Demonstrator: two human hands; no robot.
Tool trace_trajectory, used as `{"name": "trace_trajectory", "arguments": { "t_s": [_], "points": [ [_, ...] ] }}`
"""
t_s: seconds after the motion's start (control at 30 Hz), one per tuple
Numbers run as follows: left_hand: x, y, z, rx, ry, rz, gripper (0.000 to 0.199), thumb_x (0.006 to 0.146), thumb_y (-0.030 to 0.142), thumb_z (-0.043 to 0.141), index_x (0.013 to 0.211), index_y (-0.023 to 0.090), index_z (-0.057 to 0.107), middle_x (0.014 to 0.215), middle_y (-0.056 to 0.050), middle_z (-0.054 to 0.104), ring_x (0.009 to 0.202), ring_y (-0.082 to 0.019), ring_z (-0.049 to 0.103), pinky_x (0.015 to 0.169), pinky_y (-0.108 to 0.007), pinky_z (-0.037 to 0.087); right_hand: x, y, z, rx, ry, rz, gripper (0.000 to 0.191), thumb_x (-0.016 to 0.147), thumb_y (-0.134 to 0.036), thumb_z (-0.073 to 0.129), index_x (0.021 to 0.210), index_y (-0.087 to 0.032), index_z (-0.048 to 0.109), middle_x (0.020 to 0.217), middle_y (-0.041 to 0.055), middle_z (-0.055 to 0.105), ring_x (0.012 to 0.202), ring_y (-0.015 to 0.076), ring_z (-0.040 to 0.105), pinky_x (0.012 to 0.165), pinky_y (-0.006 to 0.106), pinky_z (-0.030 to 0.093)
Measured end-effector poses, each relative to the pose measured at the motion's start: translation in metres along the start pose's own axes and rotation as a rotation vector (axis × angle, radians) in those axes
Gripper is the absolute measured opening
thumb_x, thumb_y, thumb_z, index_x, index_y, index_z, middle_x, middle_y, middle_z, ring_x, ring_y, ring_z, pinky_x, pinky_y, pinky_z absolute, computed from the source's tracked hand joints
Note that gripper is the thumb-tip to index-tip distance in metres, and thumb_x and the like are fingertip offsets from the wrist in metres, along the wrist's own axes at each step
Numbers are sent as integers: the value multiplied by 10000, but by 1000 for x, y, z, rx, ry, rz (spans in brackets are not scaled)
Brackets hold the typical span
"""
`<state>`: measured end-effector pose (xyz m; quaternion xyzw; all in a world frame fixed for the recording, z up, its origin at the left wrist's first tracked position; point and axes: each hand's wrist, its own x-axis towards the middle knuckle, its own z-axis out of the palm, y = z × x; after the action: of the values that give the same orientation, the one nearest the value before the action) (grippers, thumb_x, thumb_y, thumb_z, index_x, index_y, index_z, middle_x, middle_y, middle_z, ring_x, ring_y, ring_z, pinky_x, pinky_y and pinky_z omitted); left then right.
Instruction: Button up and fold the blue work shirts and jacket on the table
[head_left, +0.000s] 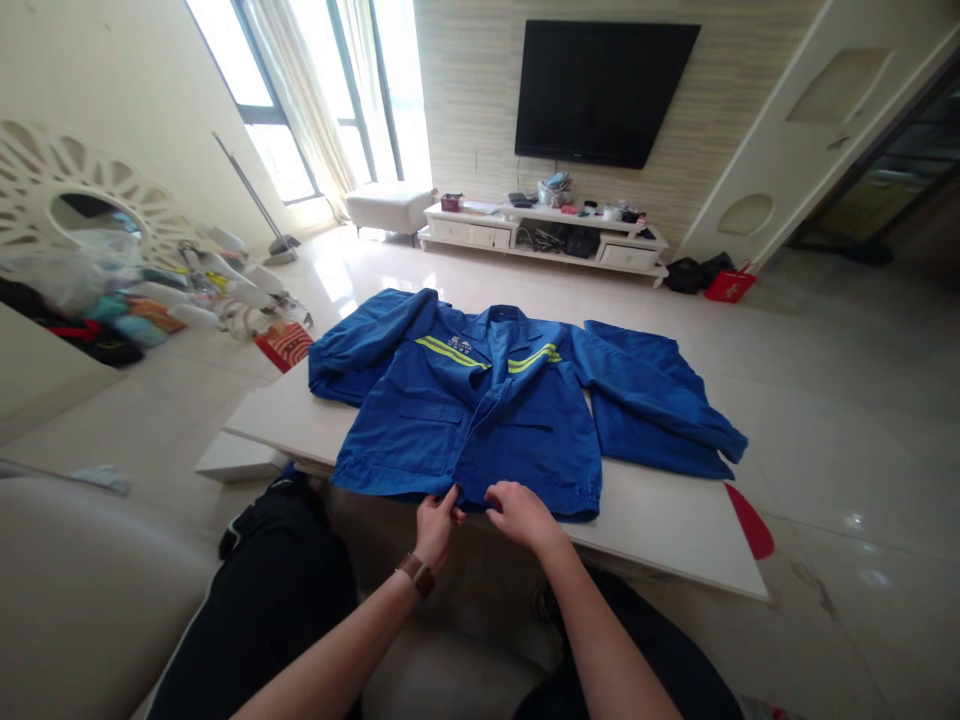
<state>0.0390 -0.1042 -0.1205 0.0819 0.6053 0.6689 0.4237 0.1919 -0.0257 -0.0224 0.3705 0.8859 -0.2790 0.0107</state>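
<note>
A blue work jacket (525, 450) lies front side up, with yellow-green reflective stripes across the chest and white print on one side. Its front edges meet down the middle, and the hem hangs at the near table edge. My left hand (437, 522), a brown band at its wrist, pinches the hem at the bottom of the front opening. Just to the right, my right hand (523, 512) has its fingers curled at the hem, with blue cloth between thumb and forefinger. Both sleeves are spread outward. More blue cloth (645, 355) lies under the sleeve on the right.
The jacket rests on a low white table (675, 520); a red piece (750, 522) shows at its right end. My legs are at the near side. Beyond stand a low TV cabinet (461, 233), a red bag (730, 285) and a patterned bag (283, 346).
</note>
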Motion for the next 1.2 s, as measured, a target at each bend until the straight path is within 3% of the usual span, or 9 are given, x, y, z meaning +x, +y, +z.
{"name": "trace_trajectory", "arguments": {
  "t_s": [0.2,0.47,0.67,0.83,0.97,1.2],
  "points": [
    [-2,2,4,-30,17,2,544,566,556,913,759,160,594,572,26,600,472,-95,541,486,-226,400,-2,2,-4,-1,-2,11,232,903,-221,624,1089,-222,763,1051,56,759,982,201,689,816,273,450],
    [-6,16,7,-49,2,-128,414,671,384,918,703,147,580,581,-19,642,533,-103,597,537,-207,456,-1,0,-8,14,39,3,240,917,-242,619,1109,-232,763,1076,60,765,999,201,695,834,272,458],
    [-8,27,6,61,-129,-119,486,668,495,901,618,138,575,511,-4,575,461,-75,513,488,-199,392,-1,-7,-9,9,28,-27,235,913,-247,623,1094,-237,772,1068,61,769,973,198,701,808,264,460],
    [-9,23,11,112,-77,-79,539,694,557,861,582,186,487,456,28,515,417,-71,455,452,-196,346,-6,-3,-9,-8,30,-13,250,909,-243,623,1113,-236,768,1095,65,770,1002,202,700,832,266,467],
    [-11,21,14,122,-104,-70,520,745,569,826,641,192,483,476,4,558,423,-90,506,459,-204,378,-8,0,-9,-17,17,2,247,917,-249,614,1109,-239,770,1088,70,772,999,206,702,830,272,469],
    [-13,24,7,77,-79,-136,338,819,330,781,741,198,480,546,-3,614,494,-117,595,508,-213,448,-5,-4,-9,-24,-6,4,247,912,-253,615,1103,-243,772,1059,63,778,984,211,711,807,272,462]
  ]
}}
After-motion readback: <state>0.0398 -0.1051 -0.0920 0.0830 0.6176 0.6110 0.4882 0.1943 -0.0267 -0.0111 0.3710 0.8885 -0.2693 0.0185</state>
